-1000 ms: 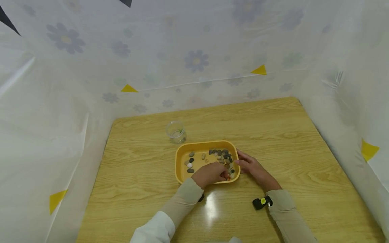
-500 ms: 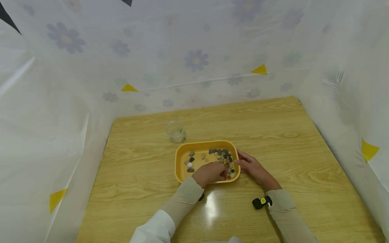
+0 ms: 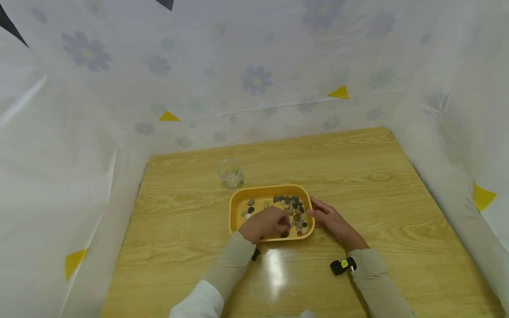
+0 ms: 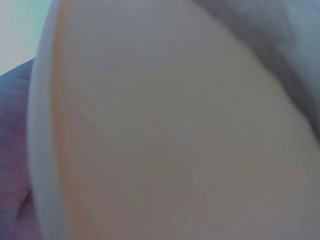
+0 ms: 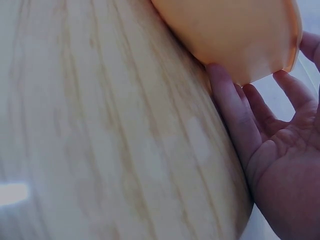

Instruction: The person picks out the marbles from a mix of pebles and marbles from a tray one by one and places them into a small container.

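Note:
A yellow plastic tray [image 3: 274, 190] holds loose pebbles, most of them bunched along its right side [image 3: 295, 205]. My left hand [image 3: 265, 223] reaches over the near rim, fingers curled down and pinching what looks like a small dark pebble [image 3: 289, 225]; the fingertips partly hide it. Just below those fingers lies a dark pebble [image 3: 284, 234]. My right hand [image 3: 332, 221] grips the tray's right end, thumb at the rim and fingers against the outer wall. In the right wrist view, fingertips touch the tray wall [image 5: 235, 35]. The tray wall [image 4: 175, 125] fills the left wrist view, blurred.
A clear round jar [image 3: 230, 174] with a bit of green inside stands behind the tray's left corner. An amber pebble [image 3: 299, 233] lies near the tray's front right. Plastic sheeting [image 3: 254, 62] walls the wooden table [image 3: 358, 168] at the back and sides.
My left hand has drawn left and slightly up from the pebbles at the tray's right side, uncovering some there and covering some at the left. The right hand stays on the tray.

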`<move>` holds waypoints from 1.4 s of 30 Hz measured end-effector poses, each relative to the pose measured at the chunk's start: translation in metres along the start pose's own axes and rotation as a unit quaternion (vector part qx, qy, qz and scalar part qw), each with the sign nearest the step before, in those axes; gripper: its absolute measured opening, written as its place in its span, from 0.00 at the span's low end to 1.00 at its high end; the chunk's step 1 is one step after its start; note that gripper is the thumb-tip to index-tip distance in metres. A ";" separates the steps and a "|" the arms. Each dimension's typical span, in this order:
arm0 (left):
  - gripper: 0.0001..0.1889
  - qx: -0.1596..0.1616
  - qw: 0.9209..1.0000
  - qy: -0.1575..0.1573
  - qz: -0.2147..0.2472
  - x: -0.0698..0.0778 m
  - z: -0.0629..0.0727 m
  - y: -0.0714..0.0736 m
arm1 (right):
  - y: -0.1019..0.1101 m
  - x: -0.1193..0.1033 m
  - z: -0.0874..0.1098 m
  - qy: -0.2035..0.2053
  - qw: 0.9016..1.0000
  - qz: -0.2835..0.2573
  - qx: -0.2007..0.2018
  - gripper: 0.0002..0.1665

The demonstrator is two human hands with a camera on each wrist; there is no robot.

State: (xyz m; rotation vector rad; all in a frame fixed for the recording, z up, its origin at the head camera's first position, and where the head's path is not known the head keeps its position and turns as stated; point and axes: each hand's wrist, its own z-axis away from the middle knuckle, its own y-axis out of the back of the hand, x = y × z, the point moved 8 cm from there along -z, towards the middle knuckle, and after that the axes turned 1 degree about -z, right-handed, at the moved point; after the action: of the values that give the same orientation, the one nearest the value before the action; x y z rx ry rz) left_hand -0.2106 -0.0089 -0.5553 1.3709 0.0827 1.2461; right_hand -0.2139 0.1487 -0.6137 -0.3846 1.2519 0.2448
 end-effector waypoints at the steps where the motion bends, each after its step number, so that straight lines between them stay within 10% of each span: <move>1: 0.02 0.006 1.000 0.001 0.011 -0.003 0.003 0.004 | 0.000 0.000 0.000 0.002 1.000 0.000 -0.002 0.34; 42: 0.06 0.246 0.962 0.093 0.071 -0.103 0.107 0.110 | 0.001 -0.003 0.004 0.005 1.000 0.003 -0.003 0.33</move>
State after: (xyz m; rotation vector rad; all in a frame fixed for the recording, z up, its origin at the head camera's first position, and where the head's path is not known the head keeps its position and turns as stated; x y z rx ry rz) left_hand -0.2474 -0.1818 -0.5027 1.7004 0.4565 1.5401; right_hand -0.2119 0.1516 -0.6104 -0.3879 1.2624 0.2514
